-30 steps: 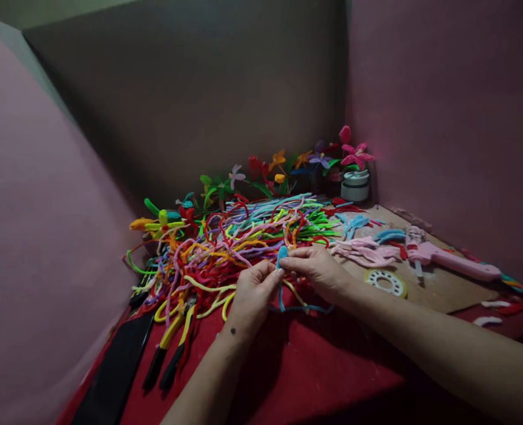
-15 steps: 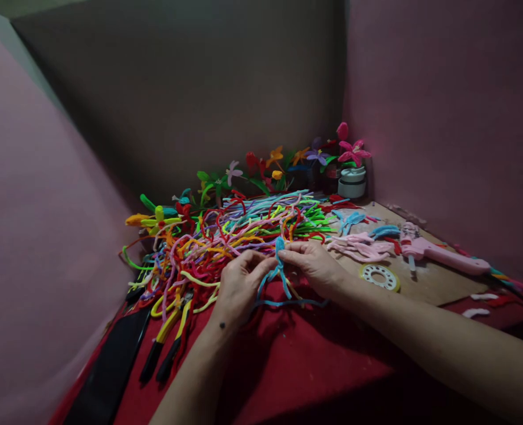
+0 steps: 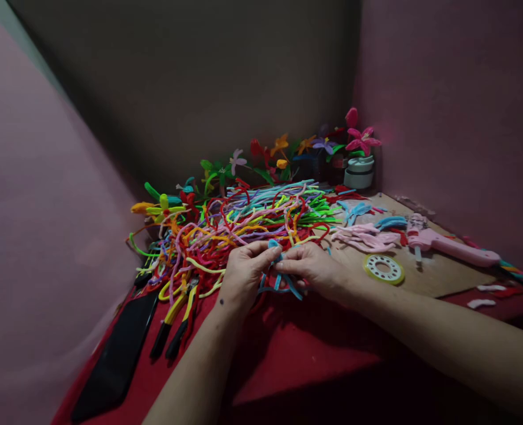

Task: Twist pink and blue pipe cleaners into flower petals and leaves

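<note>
Between my two hands is a blue pipe cleaner, bent into a loop at the top with loose ends hanging below. My left hand is closed, thumb and fingers pinching the upper loop. Just to its right, my right hand pinches the same pipe cleaner lower down; its fingertips are partly hidden. Right behind my hands spreads a large heap of coloured pipe cleaners. Yellow-and-black pliers lie to the left of my left wrist.
A black phone-like slab lies on the red cloth at left. On the brown board at right are a pink glue gun, a tape roll and pink pipe-cleaner pieces. Pipe-cleaner flowers stand along the back.
The blue loop, upright before, is now tucked lower between my fingers. My right hand has shifted down along the pipe cleaner, and its loose ends have swung. The view has moved slightly.
</note>
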Demonstrator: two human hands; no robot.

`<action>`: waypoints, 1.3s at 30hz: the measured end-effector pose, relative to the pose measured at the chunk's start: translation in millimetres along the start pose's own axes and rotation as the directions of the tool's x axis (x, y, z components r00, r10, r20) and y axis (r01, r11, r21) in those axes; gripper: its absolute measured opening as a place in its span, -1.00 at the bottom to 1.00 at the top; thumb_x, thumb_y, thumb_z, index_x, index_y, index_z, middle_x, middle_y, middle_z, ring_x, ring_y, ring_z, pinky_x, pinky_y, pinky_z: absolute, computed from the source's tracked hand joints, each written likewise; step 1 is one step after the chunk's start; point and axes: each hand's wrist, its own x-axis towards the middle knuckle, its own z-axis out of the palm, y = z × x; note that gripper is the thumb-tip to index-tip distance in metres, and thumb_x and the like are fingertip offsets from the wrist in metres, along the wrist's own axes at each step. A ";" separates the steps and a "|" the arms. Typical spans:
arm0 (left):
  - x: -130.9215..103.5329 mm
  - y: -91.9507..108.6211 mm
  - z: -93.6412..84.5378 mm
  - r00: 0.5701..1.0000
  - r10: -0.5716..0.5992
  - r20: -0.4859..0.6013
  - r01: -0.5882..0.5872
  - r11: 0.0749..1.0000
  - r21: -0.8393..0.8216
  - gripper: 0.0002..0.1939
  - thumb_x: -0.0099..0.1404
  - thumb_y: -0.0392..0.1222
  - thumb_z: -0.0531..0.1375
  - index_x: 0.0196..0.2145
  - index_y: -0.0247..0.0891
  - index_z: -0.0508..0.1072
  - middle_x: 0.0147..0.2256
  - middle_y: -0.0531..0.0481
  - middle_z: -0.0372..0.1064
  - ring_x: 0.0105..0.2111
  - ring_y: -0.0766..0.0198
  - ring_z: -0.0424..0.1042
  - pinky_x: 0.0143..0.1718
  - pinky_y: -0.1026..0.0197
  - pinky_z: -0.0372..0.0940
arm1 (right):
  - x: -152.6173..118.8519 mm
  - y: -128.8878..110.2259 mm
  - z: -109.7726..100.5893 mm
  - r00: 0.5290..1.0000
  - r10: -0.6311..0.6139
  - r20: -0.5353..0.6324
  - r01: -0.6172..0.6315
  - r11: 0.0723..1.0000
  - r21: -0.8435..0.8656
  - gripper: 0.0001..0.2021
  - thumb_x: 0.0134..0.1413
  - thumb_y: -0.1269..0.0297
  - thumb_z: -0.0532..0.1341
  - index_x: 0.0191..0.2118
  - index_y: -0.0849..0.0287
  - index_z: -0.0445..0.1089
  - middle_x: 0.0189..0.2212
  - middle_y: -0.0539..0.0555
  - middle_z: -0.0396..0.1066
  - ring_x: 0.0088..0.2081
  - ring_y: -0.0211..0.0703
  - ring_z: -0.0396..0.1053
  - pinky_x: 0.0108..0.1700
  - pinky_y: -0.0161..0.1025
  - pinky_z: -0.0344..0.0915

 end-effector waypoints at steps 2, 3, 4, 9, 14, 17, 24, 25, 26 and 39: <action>-2.0 0.6 2.8 0.993 0.118 -0.031 -0.112 0.981 0.160 -0.83 0.05 -0.14 0.23 -0.51 -0.33 0.44 -0.55 0.05 0.29 -0.54 0.38 0.26 -0.47 0.30 0.20 | 1.4 2.9 -0.4 1.000 0.014 -0.010 -0.014 0.999 0.052 -0.75 -0.21 0.23 0.24 -0.69 0.26 0.26 -0.81 -0.11 0.13 -0.76 -0.46 -0.04 -0.69 -0.40 -0.16; -2.9 0.6 4.4 0.971 0.232 -0.059 -0.209 0.941 0.266 -0.85 0.06 -0.16 0.22 -0.52 -0.32 0.44 -0.54 0.04 0.30 -0.51 0.36 0.27 -0.43 0.29 0.20 | 2.2 4.2 -0.8 1.000 0.019 -0.025 -0.017 0.997 0.071 -0.75 -0.23 0.24 0.24 -0.70 0.26 0.25 -0.81 -0.12 0.12 -0.76 -0.46 -0.04 -0.70 -0.40 -0.17; -3.5 0.4 5.7 0.930 0.360 -0.078 -0.308 0.876 0.370 -0.88 0.06 -0.19 0.21 -0.53 -0.30 0.45 -0.52 0.03 0.31 -0.47 0.34 0.28 -0.38 0.28 0.20 | 3.0 5.4 -1.3 0.999 0.019 -0.034 -0.016 0.997 0.080 -0.75 -0.25 0.24 0.25 -0.71 0.26 0.25 -0.82 -0.12 0.11 -0.77 -0.46 -0.05 -0.70 -0.40 -0.17; -0.5 2.3 4.2 0.894 0.437 -0.095 -0.366 0.837 0.407 -0.89 0.07 -0.18 0.20 -0.46 -0.27 0.46 -0.45 0.02 0.37 -0.41 0.31 0.34 -0.33 0.26 0.22 | 5.3 7.4 -6.4 0.999 -0.037 -0.009 0.037 0.994 0.104 -0.75 -0.23 0.20 0.27 -0.66 0.28 0.32 -0.80 -0.10 0.13 -0.75 -0.44 -0.02 -0.69 -0.38 -0.12; 4.1 3.8 -1.0 0.996 0.090 -0.005 -0.087 0.975 0.207 -0.72 -0.05 -0.13 0.30 -0.40 -0.31 0.36 -0.51 0.08 0.33 -0.56 0.40 0.28 -0.52 0.33 0.19 | 9.4 9.7 -12.1 0.988 -0.092 -0.124 0.109 0.985 0.136 -0.75 -0.21 0.17 0.29 -0.58 0.28 0.35 -0.76 -0.09 0.15 -0.71 -0.43 0.02 -0.65 -0.37 -0.09; 3.3 -0.1 1.1 0.996 0.087 0.029 -0.091 0.968 0.233 -0.71 -0.09 -0.21 0.32 -0.39 -0.29 0.33 -0.54 0.12 0.31 -0.56 0.41 0.28 -0.50 0.34 0.19 | 12.2 11.2 -13.5 0.982 -0.098 -0.164 0.124 0.980 0.153 -0.75 -0.22 0.16 0.30 -0.53 0.29 0.35 -0.72 -0.09 0.17 -0.69 -0.43 0.04 -0.62 -0.38 -0.07; 0.9 -3.7 -0.6 0.993 0.115 0.018 -0.114 0.940 0.321 -0.84 0.04 -0.16 0.23 -0.42 -0.29 0.44 -0.54 0.05 0.35 -0.58 0.38 0.26 -0.54 0.32 0.15 | 9.9 4.7 -12.3 0.962 -0.129 -0.240 0.166 0.976 0.144 -0.71 -0.35 0.20 0.36 -0.57 0.27 0.28 -0.70 -0.11 0.19 -0.67 -0.44 0.07 -0.61 -0.40 -0.03; 0.6 -3.2 -1.4 0.988 0.155 0.009 -0.147 0.919 0.366 -0.86 0.06 -0.17 0.21 -0.42 -0.29 0.45 -0.53 0.05 0.35 -0.57 0.37 0.26 -0.52 0.31 0.16 | 9.2 3.9 -12.0 0.962 -0.115 -0.246 0.148 0.982 0.120 -0.72 -0.35 0.20 0.35 -0.60 0.27 0.27 -0.72 -0.11 0.17 -0.68 -0.45 0.05 -0.63 -0.40 -0.05; 0.3 -2.7 -2.0 0.977 0.212 0.005 -0.194 0.885 0.423 -0.88 0.07 -0.19 0.19 -0.42 -0.28 0.45 -0.52 0.04 0.36 -0.55 0.36 0.27 -0.49 0.31 0.17 | 8.7 3.4 -11.8 0.964 -0.105 -0.245 0.133 0.986 0.097 -0.72 -0.34 0.21 0.34 -0.63 0.27 0.26 -0.74 -0.11 0.16 -0.70 -0.46 0.03 -0.64 -0.40 -0.07; 1.3 5.3 -2.9 0.984 0.156 0.085 -0.175 0.928 0.328 -0.82 0.12 -0.20 0.15 -0.30 -0.28 0.44 -0.40 -0.01 0.37 -0.43 0.32 0.30 -0.41 0.30 0.19 | 8.1 3.9 -13.5 0.978 -0.111 -0.176 0.121 0.992 0.045 -0.81 -0.29 0.30 0.28 -0.65 0.26 0.26 -0.79 -0.13 0.12 -0.75 -0.46 -0.02 -0.67 -0.39 -0.11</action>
